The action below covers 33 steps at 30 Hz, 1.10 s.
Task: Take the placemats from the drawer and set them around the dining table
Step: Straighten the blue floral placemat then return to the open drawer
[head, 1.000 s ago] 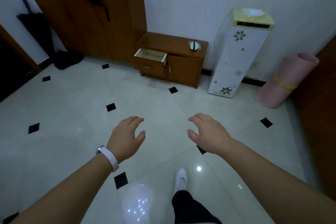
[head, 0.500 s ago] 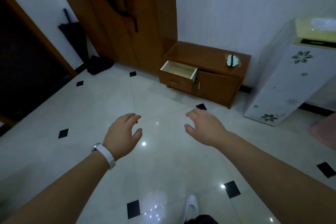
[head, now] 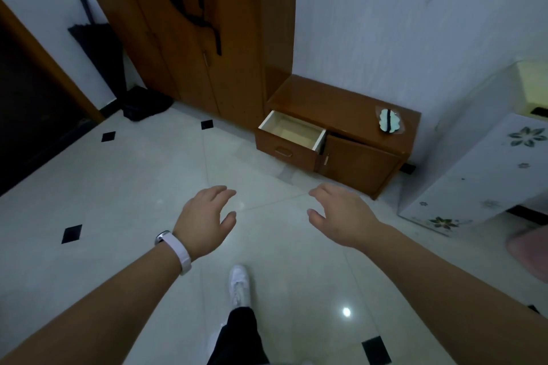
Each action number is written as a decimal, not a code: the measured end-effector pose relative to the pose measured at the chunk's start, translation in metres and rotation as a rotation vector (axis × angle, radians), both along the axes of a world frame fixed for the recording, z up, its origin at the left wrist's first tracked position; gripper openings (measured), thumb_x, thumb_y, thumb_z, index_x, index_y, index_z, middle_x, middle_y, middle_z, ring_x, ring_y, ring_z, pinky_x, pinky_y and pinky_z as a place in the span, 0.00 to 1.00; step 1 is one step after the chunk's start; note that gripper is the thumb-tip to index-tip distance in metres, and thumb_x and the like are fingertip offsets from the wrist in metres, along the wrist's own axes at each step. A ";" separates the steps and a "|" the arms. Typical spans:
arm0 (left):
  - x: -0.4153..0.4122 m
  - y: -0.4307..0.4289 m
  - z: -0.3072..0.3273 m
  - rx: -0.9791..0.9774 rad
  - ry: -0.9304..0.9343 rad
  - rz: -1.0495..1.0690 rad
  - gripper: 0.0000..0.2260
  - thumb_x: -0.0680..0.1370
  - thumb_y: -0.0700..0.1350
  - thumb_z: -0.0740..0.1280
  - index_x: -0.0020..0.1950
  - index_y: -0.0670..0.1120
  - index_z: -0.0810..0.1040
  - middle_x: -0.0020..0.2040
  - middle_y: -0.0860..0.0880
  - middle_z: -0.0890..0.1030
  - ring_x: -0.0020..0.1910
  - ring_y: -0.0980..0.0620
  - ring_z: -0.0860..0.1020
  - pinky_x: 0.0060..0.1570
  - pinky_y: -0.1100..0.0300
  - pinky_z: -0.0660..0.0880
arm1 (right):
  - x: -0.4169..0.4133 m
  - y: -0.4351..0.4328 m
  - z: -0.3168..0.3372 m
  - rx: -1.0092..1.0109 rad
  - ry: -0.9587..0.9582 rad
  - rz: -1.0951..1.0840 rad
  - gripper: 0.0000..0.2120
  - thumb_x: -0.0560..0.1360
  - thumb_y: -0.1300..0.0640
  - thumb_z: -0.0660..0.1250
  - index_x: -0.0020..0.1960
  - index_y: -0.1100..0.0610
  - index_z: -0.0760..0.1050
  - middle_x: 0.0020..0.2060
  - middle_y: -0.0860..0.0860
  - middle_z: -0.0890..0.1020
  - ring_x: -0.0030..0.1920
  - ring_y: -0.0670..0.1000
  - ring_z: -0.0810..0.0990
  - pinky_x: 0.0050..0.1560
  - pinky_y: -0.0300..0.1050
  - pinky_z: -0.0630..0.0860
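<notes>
A white shoe [head: 238, 286] is planted on the tiled floor [head: 133, 187]. Beyond it the left hand [head: 204, 222] and right hand [head: 341, 216] hover side by side, each grip wide and loose, holding nothing. Farther ahead, the drawer [head: 292, 133] stands pulled out of a low wooden cabinet [head: 341, 104] against the wall.

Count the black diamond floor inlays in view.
4 inlays: one before the tall cabinet, one near the dark doorway, one left of the left hand, one at the bottom edge. A dark sliver by the right forearm may be a fifth; arms may hide others.
</notes>
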<state>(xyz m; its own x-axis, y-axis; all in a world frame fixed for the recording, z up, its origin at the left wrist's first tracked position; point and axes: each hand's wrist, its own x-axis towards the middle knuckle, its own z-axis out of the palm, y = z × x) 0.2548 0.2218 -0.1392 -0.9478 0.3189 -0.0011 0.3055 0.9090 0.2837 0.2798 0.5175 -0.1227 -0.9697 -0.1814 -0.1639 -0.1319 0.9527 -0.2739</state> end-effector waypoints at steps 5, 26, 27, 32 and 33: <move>-0.107 -0.008 -0.021 0.050 -0.035 -0.093 0.26 0.73 0.57 0.56 0.65 0.46 0.76 0.64 0.44 0.77 0.62 0.42 0.75 0.60 0.47 0.73 | -0.078 -0.007 -0.006 0.057 -0.012 -0.083 0.22 0.79 0.44 0.59 0.70 0.51 0.70 0.65 0.48 0.74 0.63 0.51 0.73 0.59 0.47 0.73; -0.414 -0.002 -0.051 -0.033 -0.146 -0.345 0.30 0.75 0.63 0.50 0.70 0.49 0.72 0.68 0.46 0.74 0.66 0.45 0.71 0.63 0.49 0.70 | -0.315 -0.032 -0.029 0.103 -0.066 -0.214 0.29 0.76 0.38 0.51 0.69 0.54 0.72 0.63 0.51 0.76 0.62 0.54 0.75 0.57 0.52 0.75; -0.423 0.003 -0.053 -0.044 -0.156 -0.347 0.30 0.75 0.63 0.50 0.69 0.48 0.72 0.68 0.46 0.74 0.66 0.45 0.71 0.63 0.48 0.70 | -0.324 -0.028 -0.034 0.097 -0.077 -0.214 0.27 0.77 0.40 0.54 0.69 0.54 0.71 0.64 0.51 0.76 0.63 0.54 0.74 0.58 0.52 0.74; -0.466 0.024 -0.056 -0.097 -0.169 -0.344 0.30 0.75 0.62 0.51 0.69 0.48 0.73 0.67 0.45 0.75 0.65 0.45 0.72 0.63 0.48 0.71 | -0.378 -0.007 -0.052 0.028 -0.096 -0.223 0.24 0.79 0.43 0.58 0.71 0.53 0.69 0.67 0.50 0.73 0.67 0.53 0.70 0.62 0.51 0.70; -0.477 0.029 -0.057 -0.119 -0.173 -0.344 0.29 0.75 0.62 0.51 0.69 0.48 0.72 0.68 0.46 0.75 0.66 0.45 0.72 0.63 0.49 0.70 | -0.388 -0.003 -0.056 0.023 -0.094 -0.222 0.24 0.79 0.43 0.58 0.71 0.53 0.69 0.67 0.50 0.73 0.66 0.53 0.71 0.62 0.51 0.70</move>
<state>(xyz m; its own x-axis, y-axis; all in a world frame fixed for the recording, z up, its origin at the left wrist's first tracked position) -0.2220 0.2508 -0.1965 -0.7683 0.6055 -0.2076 0.5547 0.7916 0.2562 -0.1086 0.5149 -0.1783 -0.9656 0.0394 -0.2572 0.1068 0.9614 -0.2534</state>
